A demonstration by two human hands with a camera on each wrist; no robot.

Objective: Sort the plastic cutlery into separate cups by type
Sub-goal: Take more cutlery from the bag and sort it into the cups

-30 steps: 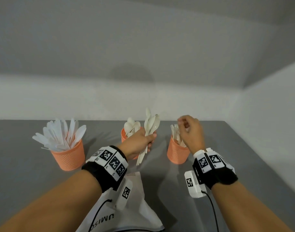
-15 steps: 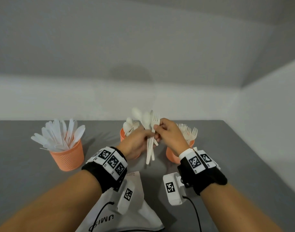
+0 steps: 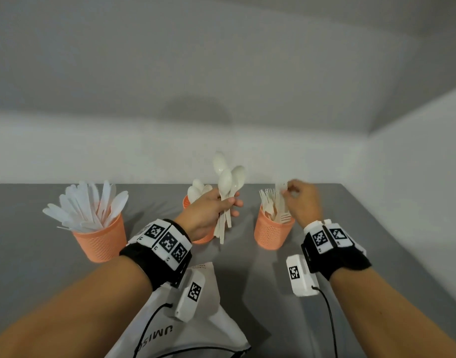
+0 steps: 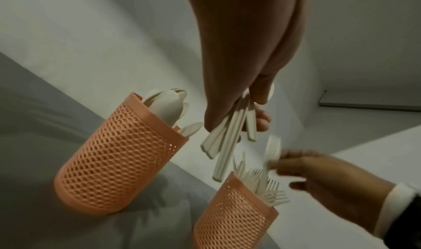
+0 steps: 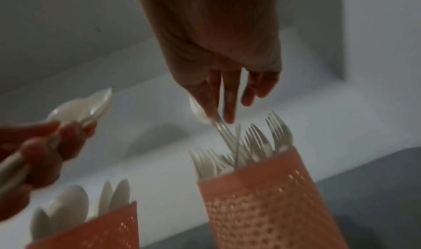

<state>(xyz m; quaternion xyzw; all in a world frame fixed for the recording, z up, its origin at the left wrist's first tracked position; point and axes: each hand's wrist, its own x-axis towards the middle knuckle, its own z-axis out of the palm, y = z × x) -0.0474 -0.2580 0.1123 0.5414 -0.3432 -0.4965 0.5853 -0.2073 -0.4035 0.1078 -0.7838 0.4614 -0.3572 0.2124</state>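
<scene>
Three orange mesh cups stand on the grey table. The left cup (image 3: 100, 241) holds knives, the middle cup (image 4: 118, 159) holds spoons, and the right cup (image 3: 270, 235) holds forks. My left hand (image 3: 223, 206) grips a bundle of white spoons (image 3: 228, 180) upright between the middle and right cups, and it hides part of the middle cup in the head view. My right hand (image 3: 290, 193) pinches a single white fork (image 4: 272, 149) just above the fork cup (image 5: 262, 199), tines up. The fork is blurred by motion.
A white drawstring bag (image 3: 193, 329) lies on the table (image 3: 376, 254) in front of me, under my left wrist. A wall runs close behind the cups, and a side wall (image 3: 415, 189) stands to the right of the fork cup.
Half a second ago my right hand was at the bundle in my left hand, taking a fork. It has since carried that fork right, over the fork cup. The left hand stayed in place.
</scene>
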